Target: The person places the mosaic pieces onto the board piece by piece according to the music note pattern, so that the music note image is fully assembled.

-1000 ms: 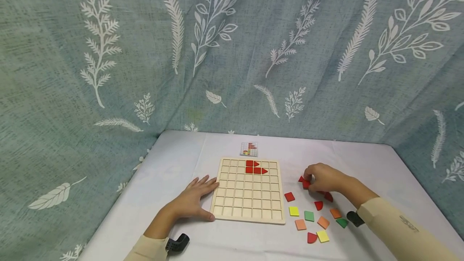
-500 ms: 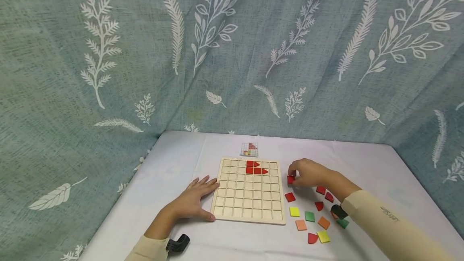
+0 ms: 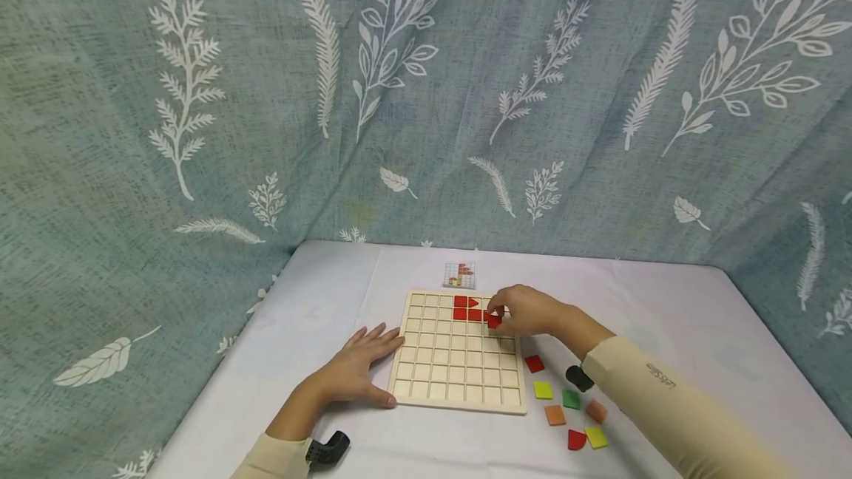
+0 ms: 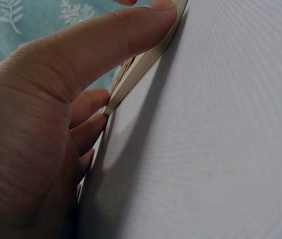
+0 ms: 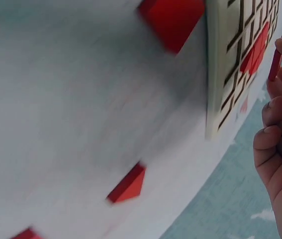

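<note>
R hand (image 3: 530, 310) pinches a red tile (image 3: 494, 321) btwn thumb & fingertips, just above the wooden grid board (image 3: 437, 391), nr the red pcs (image 3: 460, 313) set in its far rows. L hand (image 3: 355, 368), fingers spread apart, touches the board's L edge. Loose to the R lie more tiles, incl. yellow sq. (image 3: 542, 390) & green sq. (image 3: 571, 400); pattern card (image 3: 459, 276) sits just beyond the board.

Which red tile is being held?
The red tile in the right hand's grip, over the board; other visible red tiles lie on the board or table.
</note>
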Motion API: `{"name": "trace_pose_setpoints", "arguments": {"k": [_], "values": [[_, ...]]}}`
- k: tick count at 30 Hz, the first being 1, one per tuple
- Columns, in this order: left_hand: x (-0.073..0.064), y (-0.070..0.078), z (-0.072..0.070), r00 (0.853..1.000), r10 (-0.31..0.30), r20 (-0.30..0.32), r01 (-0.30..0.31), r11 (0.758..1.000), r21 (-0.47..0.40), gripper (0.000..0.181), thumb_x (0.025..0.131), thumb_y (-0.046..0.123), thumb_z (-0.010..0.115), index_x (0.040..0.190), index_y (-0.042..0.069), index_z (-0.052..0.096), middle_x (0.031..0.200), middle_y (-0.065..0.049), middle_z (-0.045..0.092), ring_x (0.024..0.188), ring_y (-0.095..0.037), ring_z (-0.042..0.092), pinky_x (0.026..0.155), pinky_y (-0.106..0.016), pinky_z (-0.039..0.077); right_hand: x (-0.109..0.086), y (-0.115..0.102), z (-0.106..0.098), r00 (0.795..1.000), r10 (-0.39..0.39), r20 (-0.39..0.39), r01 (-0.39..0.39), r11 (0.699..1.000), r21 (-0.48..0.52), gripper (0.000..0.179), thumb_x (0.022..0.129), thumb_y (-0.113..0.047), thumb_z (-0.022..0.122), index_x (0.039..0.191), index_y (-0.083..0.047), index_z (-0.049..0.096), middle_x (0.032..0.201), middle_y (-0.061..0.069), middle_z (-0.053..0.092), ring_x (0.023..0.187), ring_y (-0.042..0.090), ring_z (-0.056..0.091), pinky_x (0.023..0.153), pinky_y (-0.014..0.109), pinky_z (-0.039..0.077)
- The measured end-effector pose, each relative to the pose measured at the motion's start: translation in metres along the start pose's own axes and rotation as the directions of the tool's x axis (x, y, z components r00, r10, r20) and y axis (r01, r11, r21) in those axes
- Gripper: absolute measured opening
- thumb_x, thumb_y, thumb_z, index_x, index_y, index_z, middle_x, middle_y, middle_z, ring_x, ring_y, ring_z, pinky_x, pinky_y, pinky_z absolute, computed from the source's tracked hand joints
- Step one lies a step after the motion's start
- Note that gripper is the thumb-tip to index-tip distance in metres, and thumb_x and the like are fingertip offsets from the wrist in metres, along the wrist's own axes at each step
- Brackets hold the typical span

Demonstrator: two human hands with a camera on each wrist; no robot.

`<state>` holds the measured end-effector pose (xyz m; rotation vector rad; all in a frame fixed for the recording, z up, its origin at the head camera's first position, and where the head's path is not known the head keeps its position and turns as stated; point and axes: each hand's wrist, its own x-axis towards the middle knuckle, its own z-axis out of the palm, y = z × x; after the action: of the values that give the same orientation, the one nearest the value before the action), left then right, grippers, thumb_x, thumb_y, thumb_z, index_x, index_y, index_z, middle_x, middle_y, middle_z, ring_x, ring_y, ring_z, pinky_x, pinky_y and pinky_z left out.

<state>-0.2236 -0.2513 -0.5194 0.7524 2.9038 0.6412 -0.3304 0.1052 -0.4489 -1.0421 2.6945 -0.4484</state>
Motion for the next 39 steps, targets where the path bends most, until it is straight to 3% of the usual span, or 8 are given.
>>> {"name": "trace_pose_setpoints", "arguments": {"k": [16,24,33,39], "values": [[0.0,0.002,-0.001,1.0,-0.018,0.004,0.018,1.0,0.006,0.115,0.054,0.078,0.074,0.149,0.02,0.042,0.156,0.006,0.03,0.146,-0.021,0.015,0.118,-0.049,0.004,0.029,-0.024,0.025,0.993,-0.113,-0.015,0.112,0.991,-0.068,0.022,0.084,-0.024,0.074,0.104,-0.017,0.073,0.092,-0.012,0.061,0.08,0.007,0.053,0.077,0.028,0.05],[-0.002,0.004,-0.003,1.0,-0.015,0.011,0.015,1.0,0.006,0.115,0.055,0.077,0.074,0.149,0.02,0.042,0.157,0.004,0.03,0.146,-0.023,0.015,0.117,-0.05,0.004,0.035,-0.03,0.03,0.99,-0.141,-0.023,0.139,0.987,-0.082,0.021,0.086,-0.021,0.073,0.106,-0.015,0.073,0.097,-0.008,0.064,0.084,0.008,0.056,0.08,0.029,0.052],[-0.001,0.003,-0.002,0.999,0.031,-0.015,-0.031,1.0,0.001,0.113,0.057,0.075,0.075,0.148,0.015,0.044,0.155,-0.002,0.033,0.145,-0.03,0.019,0.116,-0.055,0.007,0.04,-0.033,0.032,0.988,-0.155,-0.022,0.152,0.982,-0.114,0.021,0.086,-0.024,0.073,0.105,-0.017,0.073,0.098,-0.009,0.063,0.084,0.006,0.055,0.078,0.027,0.051],[0.0,0.003,-0.002,1.0,0.007,0.008,-0.007,1.0,0.013,0.114,0.056,0.077,0.073,0.149,0.018,0.042,0.156,0.002,0.03,0.146,-0.025,0.016,0.117,-0.051,0.005,0.043,-0.037,0.032,0.981,-0.191,-0.03,0.186,0.975,-0.124,0.014,0.087,-0.023,0.073,0.1,-0.019,0.072,0.093,-0.01,0.06,0.08,0.006,0.053,0.072,0.027,0.05]]}}
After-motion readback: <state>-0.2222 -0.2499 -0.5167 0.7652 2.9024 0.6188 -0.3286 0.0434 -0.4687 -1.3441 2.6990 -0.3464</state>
